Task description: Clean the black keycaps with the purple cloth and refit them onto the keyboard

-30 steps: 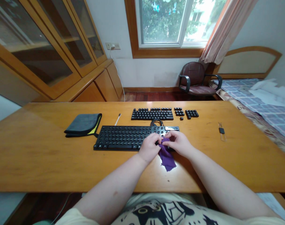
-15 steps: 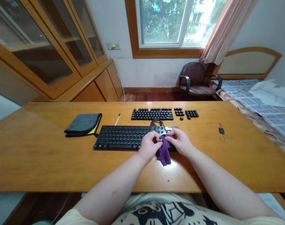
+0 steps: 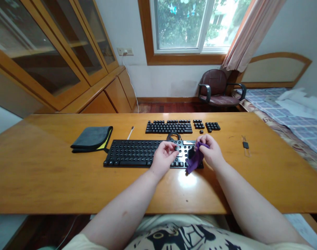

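Right grip (image 3: 211, 151) pinches purple cloth (image 3: 195, 161); left grip (image 3: 162, 158) holds keycap (image 3: 177, 148).

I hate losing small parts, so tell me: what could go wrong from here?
The small black keycap pinched in the left hand might slip and drop onto the keyboard. The purple cloth in the right hand hangs over the keyboard's right end and could catch there.

We see a purple cloth (image 3: 195, 161), bunched at the top and trailing creased toward seven o'clock over the right end of a black keyboard (image 3: 132, 152). The keyboard lies flat, running nine to three o'clock. A small dark key (image 3: 176, 148) is pinched above it, at the cloth's ten o'clock.
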The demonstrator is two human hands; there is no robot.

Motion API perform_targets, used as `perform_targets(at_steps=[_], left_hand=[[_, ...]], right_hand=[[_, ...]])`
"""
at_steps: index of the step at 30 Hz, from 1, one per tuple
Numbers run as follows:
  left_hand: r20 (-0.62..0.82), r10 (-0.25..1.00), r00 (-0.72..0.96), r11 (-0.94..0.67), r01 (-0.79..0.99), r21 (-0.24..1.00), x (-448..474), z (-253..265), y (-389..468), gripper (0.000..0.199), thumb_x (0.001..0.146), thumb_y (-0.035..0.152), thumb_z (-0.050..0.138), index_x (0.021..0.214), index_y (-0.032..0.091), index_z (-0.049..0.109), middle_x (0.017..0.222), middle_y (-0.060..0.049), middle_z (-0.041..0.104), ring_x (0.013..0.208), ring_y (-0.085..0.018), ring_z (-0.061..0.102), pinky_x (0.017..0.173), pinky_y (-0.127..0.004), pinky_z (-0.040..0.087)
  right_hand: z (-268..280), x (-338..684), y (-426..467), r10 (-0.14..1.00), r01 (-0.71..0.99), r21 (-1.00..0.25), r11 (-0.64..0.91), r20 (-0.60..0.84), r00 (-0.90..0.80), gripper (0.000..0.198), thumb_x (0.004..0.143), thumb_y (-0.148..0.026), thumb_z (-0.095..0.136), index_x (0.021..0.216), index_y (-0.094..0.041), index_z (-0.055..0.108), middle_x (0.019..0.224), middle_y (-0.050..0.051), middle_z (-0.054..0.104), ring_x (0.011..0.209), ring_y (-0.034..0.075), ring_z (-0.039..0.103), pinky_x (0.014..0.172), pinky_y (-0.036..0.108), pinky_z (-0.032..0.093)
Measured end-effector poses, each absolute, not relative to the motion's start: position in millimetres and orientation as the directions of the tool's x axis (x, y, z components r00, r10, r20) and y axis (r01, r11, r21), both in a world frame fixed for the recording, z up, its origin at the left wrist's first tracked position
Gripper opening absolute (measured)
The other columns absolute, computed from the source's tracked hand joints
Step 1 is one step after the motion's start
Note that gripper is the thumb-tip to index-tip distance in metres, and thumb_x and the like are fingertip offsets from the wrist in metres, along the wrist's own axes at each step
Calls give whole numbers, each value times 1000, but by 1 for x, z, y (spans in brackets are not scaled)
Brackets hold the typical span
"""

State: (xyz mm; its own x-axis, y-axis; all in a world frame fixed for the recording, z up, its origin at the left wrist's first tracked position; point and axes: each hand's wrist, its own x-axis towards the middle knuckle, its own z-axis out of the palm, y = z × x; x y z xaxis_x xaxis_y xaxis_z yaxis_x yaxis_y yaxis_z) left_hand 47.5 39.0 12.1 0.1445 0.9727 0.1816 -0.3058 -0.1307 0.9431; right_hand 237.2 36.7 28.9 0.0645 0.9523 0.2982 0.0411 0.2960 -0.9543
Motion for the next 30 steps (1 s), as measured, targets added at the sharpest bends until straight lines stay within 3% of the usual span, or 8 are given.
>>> perform_targets(at_steps=[4, 7, 13, 19, 26, 30], left_hand=[[72, 979, 192, 3, -365, 931, 46, 13, 40, 20, 73, 20, 64, 84, 17, 47, 95, -5, 62, 87, -14, 61, 88, -33, 45], [63, 966, 249, 28, -346, 938, 46, 11, 40, 16, 80, 24, 56, 92, 17, 49, 96, -6, 64, 86, -15, 62, 88, -35, 46], [257, 903, 345, -283, 26, 959, 44, 9, 35, 21, 87, 21, 45, 107, 19, 51, 107, -7, 61, 102, -17, 58, 93, -34, 42], [285, 853, 438, -385, 157, 910, 42, 10, 31, 27, 88, 18, 41, 115, 20, 43, 113, -8, 59, 106, -17, 57, 94, -34, 43], [274, 815, 511, -418, 190, 889, 43, 10, 29, 34, 88, 21, 43, 122, 20, 38, 109, -7, 63, 104, -16, 58, 94, -33, 43], [274, 856, 439, -432, 315, 845, 42, 11, 31, 37, 87, 24, 47, 123, 20, 40, 106, -7, 64, 102, -18, 58, 93, -35, 43]], right_hand=[[36, 242, 33, 901, 323, -841, 433, 403, -159, 10, 71, -15, 54, 78, -21, 52, 80, 2, 55, 75, 17, 53, 70, 31, 43], [40, 239, 29, 856, 437, -738, 514, 411, -313, 10, 79, -22, 55, 88, -21, 60, 83, 4, 61, 77, 18, 56, 72, 33, 44], [40, 235, 28, 822, 482, -668, 567, 422, -382, 22, 83, -27, 56, 103, -22, 64, 89, 7, 63, 81, 18, 58, 74, 33, 47], [39, 237, 30, 782, 467, -640, 611, 396, -481, 24, 80, -31, 60, 102, -22, 66, 81, 6, 63, 75, 16, 59, 70, 30, 48], [42, 236, 27, 802, 501, -642, 580, 344, -489, 17, 76, -30, 64, 90, -19, 67, 75, 4, 64, 70, 15, 58, 67, 29, 47], [50, 256, 33, 910, 553, -722, 415, 319, -267, 17, 72, -32, 67, 83, -18, 66, 76, 4, 63, 70, 16, 58, 66, 29, 47]])
